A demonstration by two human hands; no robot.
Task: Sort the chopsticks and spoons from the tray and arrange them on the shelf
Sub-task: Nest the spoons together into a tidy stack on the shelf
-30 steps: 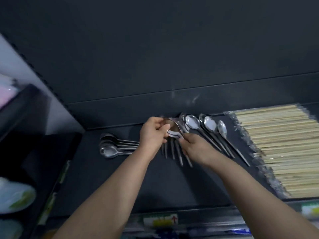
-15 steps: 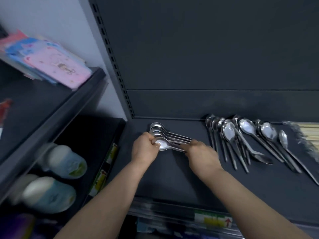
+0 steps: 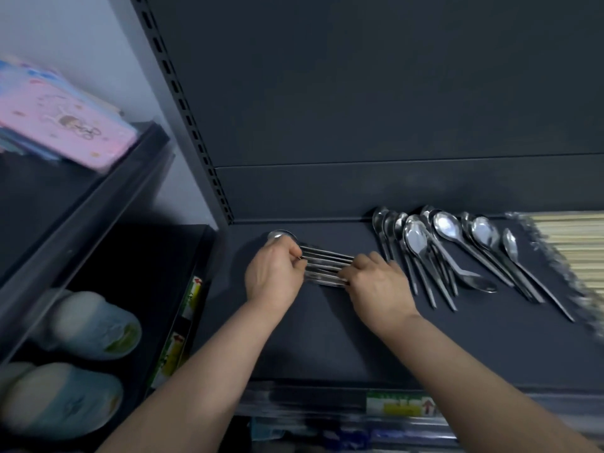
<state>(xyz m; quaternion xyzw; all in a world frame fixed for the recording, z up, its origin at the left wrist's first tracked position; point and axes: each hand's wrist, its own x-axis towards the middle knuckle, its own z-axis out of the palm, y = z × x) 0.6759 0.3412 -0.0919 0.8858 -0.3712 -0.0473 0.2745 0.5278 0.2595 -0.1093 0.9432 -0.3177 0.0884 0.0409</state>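
Head view: my left hand [image 3: 274, 276] has its fingers curled over the bowl end of the spoon stack [image 3: 327, 266], and my right hand [image 3: 379, 286] pinches the handle tips at the other end. The stack lies crosswise at the back left of the dark shelf [image 3: 327, 348], its handles side by side between my hands, and one bowl [image 3: 281, 236] peeks out above my left knuckles. Just to the right, the other spoons [image 3: 451, 243] lie fanned with their bowls toward the back wall. Beyond them are the wrapped chopsticks [image 3: 575, 243] at the frame's edge. No tray is in view.

I judge these spoons to be stiff, light metal and slick, so nested ones will slide over each other and skate on the shelf. Holding both ends at once, bowls in one hand and handle tips in the other, should keep them squared. A grip at mid-handle would likely let them splay.

Compared with a second ago, both hands have left the right-hand group and come to this stack. Half a second ago several bowls showed beside my left hand; now it covers nearly all of them.
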